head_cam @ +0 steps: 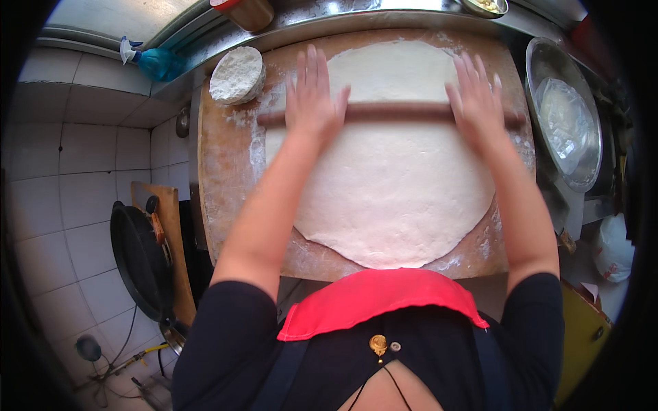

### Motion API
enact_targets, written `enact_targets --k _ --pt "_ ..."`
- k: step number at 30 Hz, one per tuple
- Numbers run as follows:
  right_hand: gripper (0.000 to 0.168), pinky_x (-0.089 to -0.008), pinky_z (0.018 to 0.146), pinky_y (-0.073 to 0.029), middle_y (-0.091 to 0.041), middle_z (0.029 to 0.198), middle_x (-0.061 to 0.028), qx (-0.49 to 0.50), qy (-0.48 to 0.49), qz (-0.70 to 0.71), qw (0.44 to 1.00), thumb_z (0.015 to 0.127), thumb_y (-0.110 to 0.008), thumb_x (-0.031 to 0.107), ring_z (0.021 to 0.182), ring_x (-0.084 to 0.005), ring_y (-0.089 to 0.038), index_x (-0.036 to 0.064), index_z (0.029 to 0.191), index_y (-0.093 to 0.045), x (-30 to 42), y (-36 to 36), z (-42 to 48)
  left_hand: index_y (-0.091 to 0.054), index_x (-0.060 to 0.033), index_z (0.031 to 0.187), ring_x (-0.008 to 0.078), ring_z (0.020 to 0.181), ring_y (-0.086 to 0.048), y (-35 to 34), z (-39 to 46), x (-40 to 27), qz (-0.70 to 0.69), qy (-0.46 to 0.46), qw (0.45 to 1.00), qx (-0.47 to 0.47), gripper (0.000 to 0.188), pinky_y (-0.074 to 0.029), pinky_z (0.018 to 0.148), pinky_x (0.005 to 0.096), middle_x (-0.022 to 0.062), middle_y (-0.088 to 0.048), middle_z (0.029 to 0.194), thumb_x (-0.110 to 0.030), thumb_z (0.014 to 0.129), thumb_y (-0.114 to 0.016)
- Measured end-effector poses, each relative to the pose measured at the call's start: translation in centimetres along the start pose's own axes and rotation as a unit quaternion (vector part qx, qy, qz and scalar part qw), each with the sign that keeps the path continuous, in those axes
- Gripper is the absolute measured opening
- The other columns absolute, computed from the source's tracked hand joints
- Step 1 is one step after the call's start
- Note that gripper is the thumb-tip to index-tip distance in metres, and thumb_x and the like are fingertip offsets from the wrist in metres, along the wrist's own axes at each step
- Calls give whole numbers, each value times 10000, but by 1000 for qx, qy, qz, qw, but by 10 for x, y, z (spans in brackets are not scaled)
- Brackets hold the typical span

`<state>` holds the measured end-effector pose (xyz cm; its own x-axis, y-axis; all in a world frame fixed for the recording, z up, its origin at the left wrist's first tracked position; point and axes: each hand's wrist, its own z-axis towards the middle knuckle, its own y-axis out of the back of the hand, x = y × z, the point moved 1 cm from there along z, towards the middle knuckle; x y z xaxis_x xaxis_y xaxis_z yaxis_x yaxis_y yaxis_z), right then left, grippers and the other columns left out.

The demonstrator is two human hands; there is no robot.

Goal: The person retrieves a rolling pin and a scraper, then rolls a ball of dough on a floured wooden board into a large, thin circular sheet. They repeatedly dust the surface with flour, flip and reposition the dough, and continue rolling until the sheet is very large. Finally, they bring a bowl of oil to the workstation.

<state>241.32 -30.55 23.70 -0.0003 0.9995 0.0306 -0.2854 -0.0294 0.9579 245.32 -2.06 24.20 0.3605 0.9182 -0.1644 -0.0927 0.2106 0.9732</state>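
Observation:
A large flat sheet of dough (396,190) lies on a floured wooden board (226,169). Across its far part rests a dark wooden rolling pin (398,113). My left hand (316,103) lies flat over the pin's left part, fingers extended and pointing away from me. My right hand (475,103) is placed the same way over the right part, its fingers spread. Neither hand is wrapped around the pin. The hands and pin look slightly blurred. At the board's far left corner stands a bowl heaped with flour (236,76).
A steel basin (591,123) holding something in clear plastic stands at the right. A teal spray bottle (159,64) and a red-rimmed container (247,13) are at the far left. A black pan (139,262) leans lower left; a small metal bowl (486,7) sits far right.

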Motion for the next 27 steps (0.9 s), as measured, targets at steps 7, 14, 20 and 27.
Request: enact_targets --k 7,14,20,27 --pt "529 -512 1104 -150 -316 1440 -96 -24 -29 54 998 903 -487 355 1375 -278 -212 116 1357 -356 -8 -16 -9 -79 -33 1463 304 1421 -4 -14 9 -15 35 13 998 45 739 -81 1127 486 139 -47 1537 -443 929 -385" --pt "520 -496 1108 -159 -345 1436 -100 24 -74 23 997 928 -409 398 1371 -276 -223 99 1352 -382 -4 -28 67 -56 -43 1467 290 1422 11 -22 91 -5 50 37 997 -37 768 -51 1136 463 130 -43 1538 -496 923 -355" --pt "621 -475 1117 -164 -288 1465 -148 93 48 143 984 864 -545 294 1377 -310 -215 17 1378 -334 -7 8 -34 -123 -20 1455 286 1420 -38 -12 -18 -16 -29 -7 998 47 762 -73 1137 451 140 -85 1532 -451 906 -429" --pt "545 -496 1102 -182 -329 1456 -112 26 -11 56 998 899 -458 369 1360 -293 -262 87 1362 -395 -25 18 28 -245 -40 1432 308 1403 -133 23 27 9 37 -40 998 -17 678 -143 1116 492 145 -178 1512 -427 910 -439"
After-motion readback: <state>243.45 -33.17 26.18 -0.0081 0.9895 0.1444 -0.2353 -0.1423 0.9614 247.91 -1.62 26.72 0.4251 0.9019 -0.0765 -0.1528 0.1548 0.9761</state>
